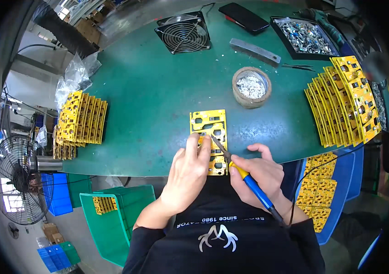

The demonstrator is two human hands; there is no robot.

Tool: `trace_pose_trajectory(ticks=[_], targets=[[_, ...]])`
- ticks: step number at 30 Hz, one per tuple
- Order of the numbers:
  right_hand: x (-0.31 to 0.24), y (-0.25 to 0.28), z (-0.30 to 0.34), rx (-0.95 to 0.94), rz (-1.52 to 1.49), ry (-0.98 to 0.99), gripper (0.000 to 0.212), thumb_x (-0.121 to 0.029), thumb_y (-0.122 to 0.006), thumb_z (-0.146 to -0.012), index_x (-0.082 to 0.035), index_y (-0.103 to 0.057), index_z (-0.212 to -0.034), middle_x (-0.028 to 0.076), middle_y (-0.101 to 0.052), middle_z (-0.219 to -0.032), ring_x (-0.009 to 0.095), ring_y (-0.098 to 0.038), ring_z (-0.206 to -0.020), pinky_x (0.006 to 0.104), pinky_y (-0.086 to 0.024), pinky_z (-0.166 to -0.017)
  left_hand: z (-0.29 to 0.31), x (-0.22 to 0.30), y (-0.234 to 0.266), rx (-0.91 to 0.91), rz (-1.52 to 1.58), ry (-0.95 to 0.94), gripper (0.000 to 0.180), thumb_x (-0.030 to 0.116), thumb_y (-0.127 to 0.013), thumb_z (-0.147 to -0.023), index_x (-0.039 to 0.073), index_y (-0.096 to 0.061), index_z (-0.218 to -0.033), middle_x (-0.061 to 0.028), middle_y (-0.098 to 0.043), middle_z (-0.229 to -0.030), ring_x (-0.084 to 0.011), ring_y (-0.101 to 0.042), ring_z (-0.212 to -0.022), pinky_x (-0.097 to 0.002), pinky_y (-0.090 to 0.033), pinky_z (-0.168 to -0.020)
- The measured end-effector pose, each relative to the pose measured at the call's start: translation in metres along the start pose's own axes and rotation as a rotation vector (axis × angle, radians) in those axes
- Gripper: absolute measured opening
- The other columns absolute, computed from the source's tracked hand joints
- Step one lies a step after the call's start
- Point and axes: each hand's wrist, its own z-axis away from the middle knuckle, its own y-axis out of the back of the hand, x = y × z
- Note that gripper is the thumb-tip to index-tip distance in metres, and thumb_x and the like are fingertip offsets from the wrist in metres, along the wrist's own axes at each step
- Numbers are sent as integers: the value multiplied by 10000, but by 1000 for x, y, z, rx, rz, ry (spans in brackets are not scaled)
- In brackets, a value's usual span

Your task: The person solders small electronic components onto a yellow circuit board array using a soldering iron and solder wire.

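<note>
Green worktable (149, 91) carries a fan (183, 36) at the far side and a round tub (241, 98) of silvery scraps right of centre. One yellow circuit-board panel (212, 114) lies flat at the near edge. A soldering iron (254, 187) is gripped in the closed right hand (263, 176), its tip held at the panel. The panel is touched by fingertips of the left hand (187, 166); whether a small part is pinched there cannot be told. Burn risk is noted: those fingertips are placed just beside the tip and could be caught by a slight slip. Neighbouring components could likewise be scorched. The iron could be pulled off line if its cord (293, 201) is snagged near the stacked panels (340, 105) at right.
</note>
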Motion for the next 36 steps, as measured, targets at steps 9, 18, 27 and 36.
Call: trace_pose_trajectory(ticks=[9, 18, 27, 36], targets=[[6, 23, -7, 90, 89, -17, 283, 22, -801, -814, 24, -759, -1094, 112, -779, -863, 204, -749, -712, 461, -563, -925, 5, 2, 1, -47, -25, -4, 602, -80, -650, -858, -88, -518, -1445, -227, -515, -1186, -344, -654, -776, -419, -569, -720], [29, 28, -22, 201, 308, -128, 311, 18, -797, -860, 51, -748, -1165, 156, -775, -932, 266, -742, -794, 423, -543, -910, 4, 0, -18, 80, -69, -32, 597, -80, -651, -850, -110, -530, -1434, -236, -522, -1155, -333, -654, -767, -413, -568, -693], [18, 18, -8, 144, 144, -22, 298, 9, -805, -822, 22, -764, -1117, 110, -779, -887, 211, -737, -739, 421, -531, -909, -26, -13, -22, 162, -29, 74, 531, -94, -616, -871, -116, -542, -1396, -240, -536, -1200, -389, -682, -819, -442, -584, -730], [4, 20, -1, 23, 10, 31, 267, 9, -797, -753, -2, -781, -1020, 66, -766, -782, 178, -706, -623, 444, -525, -909, 13, 2, -8, 294, 185, 61, 150, -42, -715, -946, -11, -717, -1093, -138, -661, -1019, -341, -701, -756, -411, -576, -632]])
